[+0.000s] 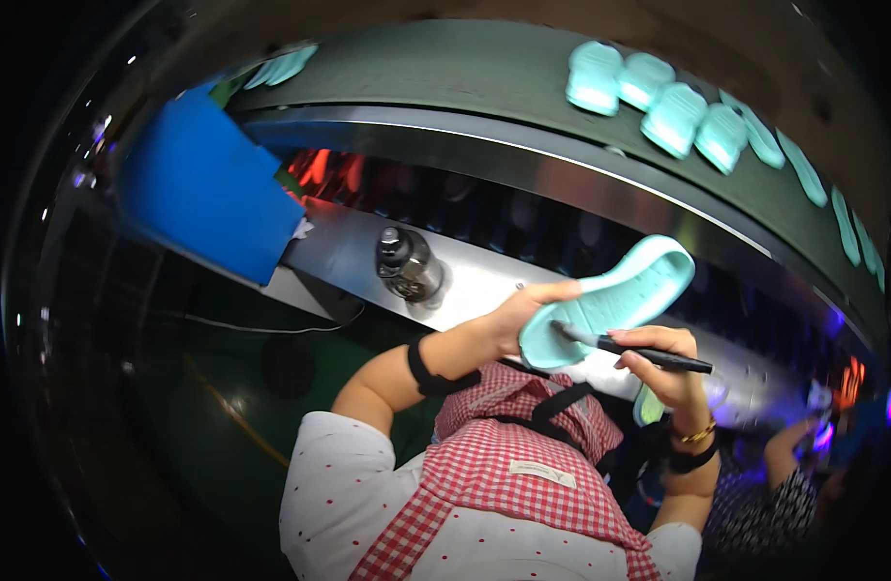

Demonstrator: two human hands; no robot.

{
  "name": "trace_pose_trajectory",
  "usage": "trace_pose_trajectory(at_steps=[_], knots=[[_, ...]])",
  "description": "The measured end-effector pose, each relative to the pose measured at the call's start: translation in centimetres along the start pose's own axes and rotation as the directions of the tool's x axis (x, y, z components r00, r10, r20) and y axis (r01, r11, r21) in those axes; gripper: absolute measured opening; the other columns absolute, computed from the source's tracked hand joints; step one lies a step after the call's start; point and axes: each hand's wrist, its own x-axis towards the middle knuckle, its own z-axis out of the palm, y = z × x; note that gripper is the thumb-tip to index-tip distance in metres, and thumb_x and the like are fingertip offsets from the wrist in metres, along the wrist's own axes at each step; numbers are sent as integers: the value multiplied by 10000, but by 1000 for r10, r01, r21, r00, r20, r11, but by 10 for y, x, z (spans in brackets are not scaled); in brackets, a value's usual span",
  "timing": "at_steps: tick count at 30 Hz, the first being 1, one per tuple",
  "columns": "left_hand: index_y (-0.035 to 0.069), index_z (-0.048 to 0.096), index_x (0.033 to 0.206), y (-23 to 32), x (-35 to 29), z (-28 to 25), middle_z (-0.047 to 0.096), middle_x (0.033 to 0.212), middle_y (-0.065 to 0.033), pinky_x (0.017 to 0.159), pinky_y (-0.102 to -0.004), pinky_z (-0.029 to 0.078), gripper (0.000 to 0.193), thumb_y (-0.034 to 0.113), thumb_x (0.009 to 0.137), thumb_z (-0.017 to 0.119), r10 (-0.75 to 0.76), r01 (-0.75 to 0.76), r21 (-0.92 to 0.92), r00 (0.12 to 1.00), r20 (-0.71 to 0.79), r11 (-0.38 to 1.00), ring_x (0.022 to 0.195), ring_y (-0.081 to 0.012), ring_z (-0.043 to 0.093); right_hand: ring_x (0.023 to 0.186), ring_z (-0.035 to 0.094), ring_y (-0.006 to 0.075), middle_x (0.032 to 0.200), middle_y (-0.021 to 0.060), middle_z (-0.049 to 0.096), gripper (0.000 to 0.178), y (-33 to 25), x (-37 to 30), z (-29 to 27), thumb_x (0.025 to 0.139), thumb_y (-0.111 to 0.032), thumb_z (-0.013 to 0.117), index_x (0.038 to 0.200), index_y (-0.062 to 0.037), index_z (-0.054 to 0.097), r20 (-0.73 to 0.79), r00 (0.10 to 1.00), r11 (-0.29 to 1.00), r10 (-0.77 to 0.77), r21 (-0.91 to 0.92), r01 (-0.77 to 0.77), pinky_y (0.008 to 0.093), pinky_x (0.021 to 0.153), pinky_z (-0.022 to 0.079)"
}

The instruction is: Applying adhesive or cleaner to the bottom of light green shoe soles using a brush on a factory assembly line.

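Note:
A mint-green shoe sole (625,290) with raised edges is held tilted in front of my chest. My left hand (521,315) is closed on its near left rim, thumb along the edge. In my right hand (666,360) is a black-handled brush (692,364), pinched between thumb and fingers. Its grey tip lies over the inner face of the sole at the rounded near end, seemingly touching it. The fingers beneath the sole are partly hidden.
A dark bottle (409,269) stands on the metal ledge (475,290) beyond my left hand. Behind runs a dark conveyor belt (445,73) carrying several mint soles (673,118). A blue panel (208,189) rises at left. Another person's arm (786,450) shows at lower right.

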Motion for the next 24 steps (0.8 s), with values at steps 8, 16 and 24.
trace_pose_trajectory(at_steps=[8,16,24], knots=[[2,379,1256,-7,1,7,522,1141,-188,816,-446,479,482,257,858,470,73,-69,-170,997,19,983,965,-276,580,485,533,96,704,104,614,187,34,-1,-23,770,-41,559,917,65,608,-480,876,999,-39,-7,41,185,450,398],[29,360,1284,-2,-3,12,531,1141,-140,797,-407,490,507,275,855,469,128,-127,-72,992,3,989,969,-227,577,443,421,40,956,136,615,237,44,14,18,810,3,517,1040,39,565,-714,665,968,-217,-244,54,160,401,342],[19,403,1226,128,-55,24,508,1147,-193,737,-582,465,548,431,886,282,613,-613,164,788,57,773,950,-376,556,495,415,42,1108,209,535,283,43,-35,-9,849,-135,517,1074,34,485,-632,771,896,-77,296,332,156,476,342]])
